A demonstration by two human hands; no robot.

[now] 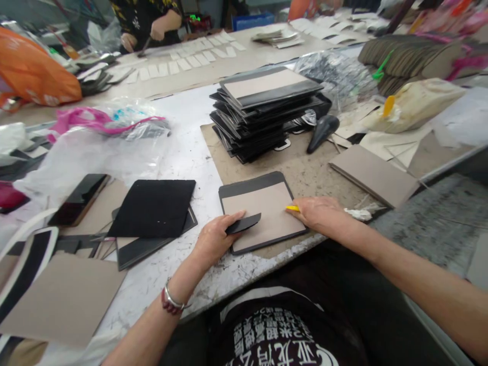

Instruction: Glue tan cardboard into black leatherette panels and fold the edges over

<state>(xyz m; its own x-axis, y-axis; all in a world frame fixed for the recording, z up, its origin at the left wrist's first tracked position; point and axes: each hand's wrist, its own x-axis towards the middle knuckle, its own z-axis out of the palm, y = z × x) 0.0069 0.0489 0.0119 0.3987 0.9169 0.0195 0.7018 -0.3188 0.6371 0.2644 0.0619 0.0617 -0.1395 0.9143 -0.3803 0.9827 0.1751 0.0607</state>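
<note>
A flat panel [263,203] of tan board edged in black lies at the table's near edge. My left hand [215,239] rests on its left side, fingers closed on a small curved black strip [244,223] that lies over the panel. My right hand [318,213] sits at the panel's right edge, closed round a thin yellow tool [293,208] whose tip touches the board. A stack of similar black-edged panels [263,112] stands just beyond.
Black material sheets [152,208] lie to the left, with a phone [78,198] and plastic bags [95,147]. Tan boards [373,175] lie at right, a black pointed object [322,132] by the stack. Another person's hands [152,33] work at the far side.
</note>
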